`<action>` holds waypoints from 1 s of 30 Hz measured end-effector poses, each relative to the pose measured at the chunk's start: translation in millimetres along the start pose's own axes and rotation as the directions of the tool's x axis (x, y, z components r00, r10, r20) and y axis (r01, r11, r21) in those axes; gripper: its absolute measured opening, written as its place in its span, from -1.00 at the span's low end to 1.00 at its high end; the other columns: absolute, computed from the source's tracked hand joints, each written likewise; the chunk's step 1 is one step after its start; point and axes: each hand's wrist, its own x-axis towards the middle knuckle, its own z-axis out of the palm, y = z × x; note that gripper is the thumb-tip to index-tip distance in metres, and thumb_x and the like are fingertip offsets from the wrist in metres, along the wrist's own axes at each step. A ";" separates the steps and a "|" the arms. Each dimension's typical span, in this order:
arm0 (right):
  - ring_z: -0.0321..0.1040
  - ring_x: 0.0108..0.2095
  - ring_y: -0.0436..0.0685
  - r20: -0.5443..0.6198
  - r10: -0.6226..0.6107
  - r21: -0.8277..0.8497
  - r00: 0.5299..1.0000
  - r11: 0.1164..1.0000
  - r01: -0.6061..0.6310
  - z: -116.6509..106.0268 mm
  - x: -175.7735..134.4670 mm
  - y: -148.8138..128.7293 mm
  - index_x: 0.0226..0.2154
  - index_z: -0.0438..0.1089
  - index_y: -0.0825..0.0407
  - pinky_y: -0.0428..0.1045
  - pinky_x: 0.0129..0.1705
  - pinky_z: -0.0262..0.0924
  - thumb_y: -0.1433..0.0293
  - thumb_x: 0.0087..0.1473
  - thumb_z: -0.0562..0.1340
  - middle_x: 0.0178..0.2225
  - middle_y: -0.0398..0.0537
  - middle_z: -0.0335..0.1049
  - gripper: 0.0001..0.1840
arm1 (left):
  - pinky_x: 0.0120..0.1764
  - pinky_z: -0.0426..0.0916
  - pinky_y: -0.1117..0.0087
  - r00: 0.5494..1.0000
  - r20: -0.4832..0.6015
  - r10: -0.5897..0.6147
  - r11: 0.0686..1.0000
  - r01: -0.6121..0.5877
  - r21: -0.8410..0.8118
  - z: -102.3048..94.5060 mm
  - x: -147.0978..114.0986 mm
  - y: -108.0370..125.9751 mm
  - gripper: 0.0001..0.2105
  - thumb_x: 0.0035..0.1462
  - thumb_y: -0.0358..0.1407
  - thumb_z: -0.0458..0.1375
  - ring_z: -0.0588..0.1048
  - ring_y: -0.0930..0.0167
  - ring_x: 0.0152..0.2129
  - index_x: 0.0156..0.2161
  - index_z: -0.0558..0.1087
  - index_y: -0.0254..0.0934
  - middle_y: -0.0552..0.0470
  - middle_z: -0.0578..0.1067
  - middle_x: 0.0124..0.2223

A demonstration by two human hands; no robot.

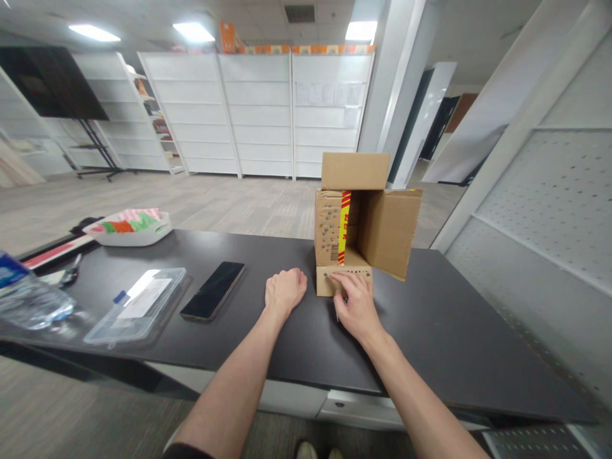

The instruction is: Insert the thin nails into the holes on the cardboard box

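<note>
Touching box-flap (324, 286): right hand (357, 305) (left hand (284, 291) curled).

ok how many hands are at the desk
2. The left hand is curled on the black desk, left of the open cardboard box; the right hand is at the box's lower flap. No other hands show.

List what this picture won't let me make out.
In the head view:
Left hand: any contents, hidden inside its fist.
Thin item at right hand: mostly covered by that hand.
White paper with clear case: print too small.
Plastic bottle: partly cut off by left edge.
</note>
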 end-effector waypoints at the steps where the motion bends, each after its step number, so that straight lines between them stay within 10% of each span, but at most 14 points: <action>1: 0.24 -0.06 0.20 0.010 0.001 -0.007 1.000 1.000 -0.001 -1.2 -1.0 -0.8 -0.09 0.38 -0.04 0.15 -0.01 0.07 0.57 -0.08 0.07 -0.09 -0.01 0.38 -0.53 | -0.22 0.33 0.28 1.000 0.001 -0.002 1.000 0.002 0.001 -0.6 -0.2 0.4 -0.57 0.22 -0.13 -0.19 0.53 0.21 -0.26 -0.22 0.50 -0.23 -0.18 0.55 -0.25; 30: 0.12 -0.06 0.23 0.223 0.029 -0.096 0.974 0.995 -0.008 -9.1 -4.0 -8.0 -0.12 0.38 -0.10 0.15 -0.06 -0.02 0.61 -0.13 0.05 -0.09 -0.03 0.32 -0.48 | -0.25 0.35 0.24 1.000 -0.024 0.018 1.000 -0.018 0.002 3.9 2.5 -2.4 -0.58 0.20 -0.13 -0.19 0.54 0.18 -0.31 -0.25 0.50 -0.22 -0.17 0.55 -0.29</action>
